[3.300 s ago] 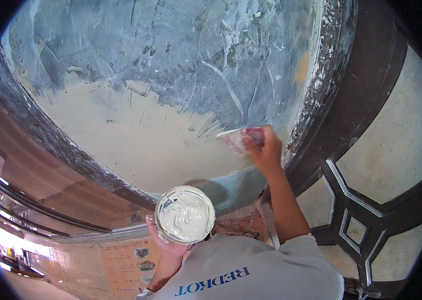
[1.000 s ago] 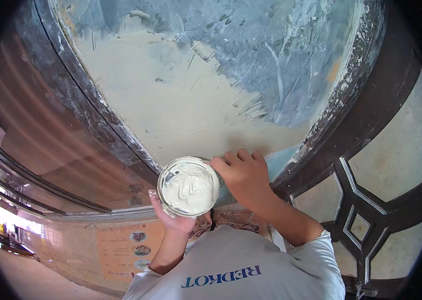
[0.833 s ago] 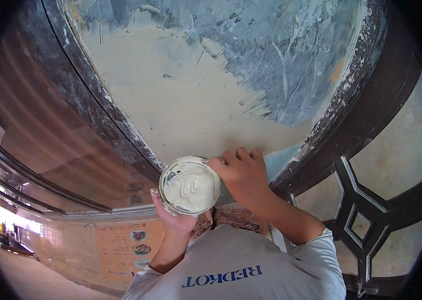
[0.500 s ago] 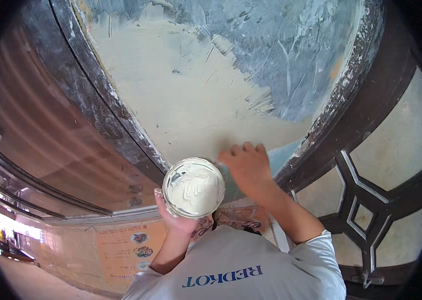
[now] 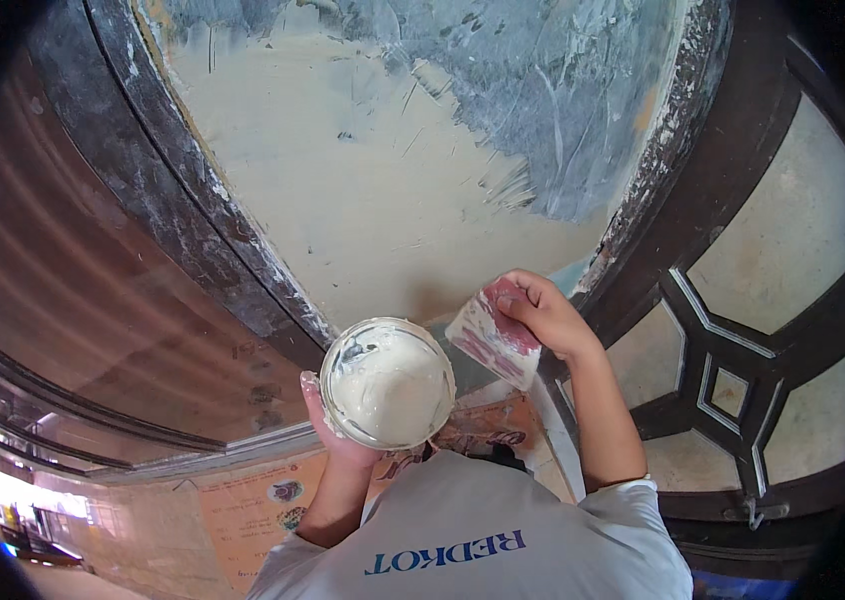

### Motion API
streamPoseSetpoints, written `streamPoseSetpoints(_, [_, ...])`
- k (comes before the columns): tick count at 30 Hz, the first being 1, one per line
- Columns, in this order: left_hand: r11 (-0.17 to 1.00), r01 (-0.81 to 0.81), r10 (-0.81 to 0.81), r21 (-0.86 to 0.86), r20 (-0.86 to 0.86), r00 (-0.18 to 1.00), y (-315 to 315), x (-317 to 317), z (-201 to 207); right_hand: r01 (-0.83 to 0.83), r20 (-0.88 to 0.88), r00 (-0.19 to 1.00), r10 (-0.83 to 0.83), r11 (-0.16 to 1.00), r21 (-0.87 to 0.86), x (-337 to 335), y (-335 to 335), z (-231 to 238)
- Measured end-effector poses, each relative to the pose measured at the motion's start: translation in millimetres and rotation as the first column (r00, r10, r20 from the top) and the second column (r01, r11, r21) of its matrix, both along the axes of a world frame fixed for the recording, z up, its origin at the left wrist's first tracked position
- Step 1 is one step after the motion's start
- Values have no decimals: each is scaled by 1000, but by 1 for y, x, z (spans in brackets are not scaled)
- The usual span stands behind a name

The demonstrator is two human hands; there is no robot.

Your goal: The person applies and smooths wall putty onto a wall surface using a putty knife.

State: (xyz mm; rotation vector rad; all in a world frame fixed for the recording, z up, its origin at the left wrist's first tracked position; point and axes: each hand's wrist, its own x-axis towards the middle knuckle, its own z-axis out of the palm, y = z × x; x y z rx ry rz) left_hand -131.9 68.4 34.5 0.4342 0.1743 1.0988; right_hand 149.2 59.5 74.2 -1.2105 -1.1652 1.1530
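Observation:
My left hand (image 5: 343, 432) supports a round tub of cream-white putty (image 5: 390, 385) from below and at its left side, its thumb smeared with white. To the right of the tub, my right hand (image 5: 551, 318) is closed on a flat reddish putty spreader (image 5: 499, 333), thumb across its face. White putty streaks coat much of the spreader, and its lower left edge comes close to the tub's rim. Beyond both hands is a blue-grey panel (image 5: 583, 120), its left and lower part covered by a cream putty layer (image 5: 313, 150) with ragged edges.
Dark, paint-spotted frame strips (image 5: 233, 220) (image 5: 658, 150) border the panel on both sides. At the right stands a dark lattice with pale panes (image 5: 773, 230) and a hook. A reddish-brown glossy surface (image 5: 103, 290) lies left; an orange printed sheet (image 5: 253, 510) is at lower left.
My right hand has turned over and shifted slightly right, bringing the spreader's coated face into view. The tub stays nearly in place in my left hand.

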Motion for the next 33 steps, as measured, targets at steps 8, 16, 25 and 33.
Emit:
streamPoseSetpoints(8, [991, 88, -92, -105, -38, 995, -3, -1, -5, 2, 468, 852, -236, 894, 447, -34, 13, 34])
streamPoseSetpoints(16, [983, 118, -124, -140, -34, 992, -9, -8, -9, -394, 779, 624, -59, 837, 380, -45, 22, 57])
streamPoseSetpoints(25, [985, 86, -86, -149, 1, 996, -6, -6, -15, -391, 759, 650, -34, 842, 372, -23, 7, 60])
streamPoseSetpoints(33, [987, -19, 25, -160, 35, 999, 4, 4, -25, -290, 655, 748, 108, 941, 176, -2, -18, 43])
